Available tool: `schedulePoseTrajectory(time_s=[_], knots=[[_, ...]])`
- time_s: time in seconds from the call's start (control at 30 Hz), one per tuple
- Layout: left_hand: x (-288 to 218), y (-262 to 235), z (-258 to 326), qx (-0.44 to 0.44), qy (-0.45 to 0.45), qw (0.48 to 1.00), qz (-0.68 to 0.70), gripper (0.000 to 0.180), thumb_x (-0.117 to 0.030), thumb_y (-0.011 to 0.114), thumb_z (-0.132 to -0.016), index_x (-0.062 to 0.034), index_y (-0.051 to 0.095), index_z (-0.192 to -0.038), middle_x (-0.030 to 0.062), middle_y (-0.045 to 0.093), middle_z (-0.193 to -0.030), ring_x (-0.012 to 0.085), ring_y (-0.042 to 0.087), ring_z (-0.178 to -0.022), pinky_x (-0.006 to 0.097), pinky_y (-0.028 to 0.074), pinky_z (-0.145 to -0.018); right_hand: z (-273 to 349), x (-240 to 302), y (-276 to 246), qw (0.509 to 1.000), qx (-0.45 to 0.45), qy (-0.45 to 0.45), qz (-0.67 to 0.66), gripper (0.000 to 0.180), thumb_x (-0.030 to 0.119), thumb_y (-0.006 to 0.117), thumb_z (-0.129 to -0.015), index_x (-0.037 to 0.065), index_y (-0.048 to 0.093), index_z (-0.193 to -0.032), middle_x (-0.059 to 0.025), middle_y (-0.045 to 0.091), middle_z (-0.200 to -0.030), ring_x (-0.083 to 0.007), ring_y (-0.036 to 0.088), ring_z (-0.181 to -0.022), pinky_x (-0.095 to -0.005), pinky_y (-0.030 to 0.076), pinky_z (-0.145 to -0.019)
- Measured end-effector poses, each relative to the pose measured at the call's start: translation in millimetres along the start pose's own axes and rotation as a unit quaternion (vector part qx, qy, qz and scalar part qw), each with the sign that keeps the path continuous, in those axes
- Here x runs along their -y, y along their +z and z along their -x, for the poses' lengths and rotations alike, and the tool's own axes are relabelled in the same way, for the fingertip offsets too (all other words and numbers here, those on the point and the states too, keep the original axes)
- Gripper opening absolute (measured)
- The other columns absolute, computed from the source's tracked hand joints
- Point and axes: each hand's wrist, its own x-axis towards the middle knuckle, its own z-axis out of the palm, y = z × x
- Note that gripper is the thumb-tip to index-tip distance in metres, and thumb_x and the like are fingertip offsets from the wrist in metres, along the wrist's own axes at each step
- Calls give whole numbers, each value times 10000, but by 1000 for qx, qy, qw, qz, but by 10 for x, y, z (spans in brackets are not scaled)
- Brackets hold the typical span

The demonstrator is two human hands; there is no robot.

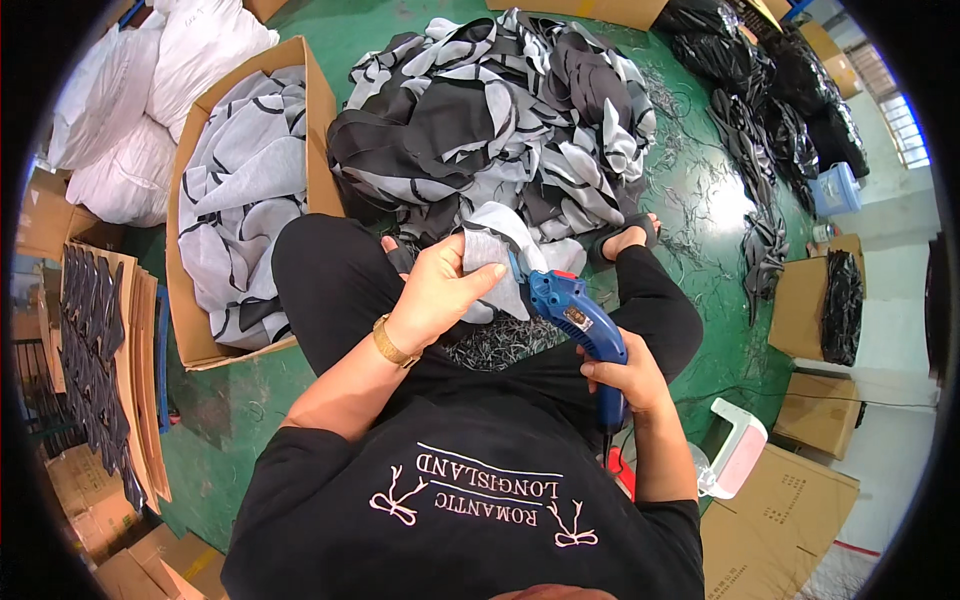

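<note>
My left hand (440,295), with a gold watch on its wrist, pinches the edge of a light grey fabric piece (484,252) with black stripes. Wrapped round the handle of blue electric scissors (568,305) is my right hand (632,372). The scissors' head touches or nearly touches the cloth beside my left thumb; the blade's exact place in the cloth is hard to make out. Just beyond my hands lies a big heap of grey and black fabric (440,125). Dark thread scraps (500,343) cover the floor between my legs.
A cardboard box (318,130) of similar fabric stands at my left, near white sacks (205,60). Black bags (715,60) line the far right. Close to my right arm are a white-and-pink stool-like object (740,450) and a flattened carton (790,510). A cord trails from the scissors.
</note>
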Motion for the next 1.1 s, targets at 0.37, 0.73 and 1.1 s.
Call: schedulePoseTrajectory(time_s=[0.37,0.73,1.1], knots=[[-103,-63,7,93,-17,992,-87,294,26,580,-849,2,553,-1141,3,631,-1008,56,571,-905,220,445,-824,-15,7,-89,998,52,30,-19,369,61,699,-689,-54,588,-1021,-66,596,-806,-138,575,-635,-277,479,-570],[-266,-47,81,160,-61,974,-148,353,15,555,-778,22,550,-1131,-40,588,-955,17,488,-834,200,431,-751,-37,-21,-126,998,63,27,-9,322,56,692,-677,-58,601,-964,-61,583,-754,-143,569,-596,-276,472,-567],[-165,-129,41,242,-49,959,-140,309,19,540,-733,19,564,-1040,-38,570,-831,24,476,-744,186,414,-640,-285,83,5,994,37,-34,-99,380,131,705,-609,-41,569,-919,-85,545,-682,-180,550,-554,-284,464,-516]])
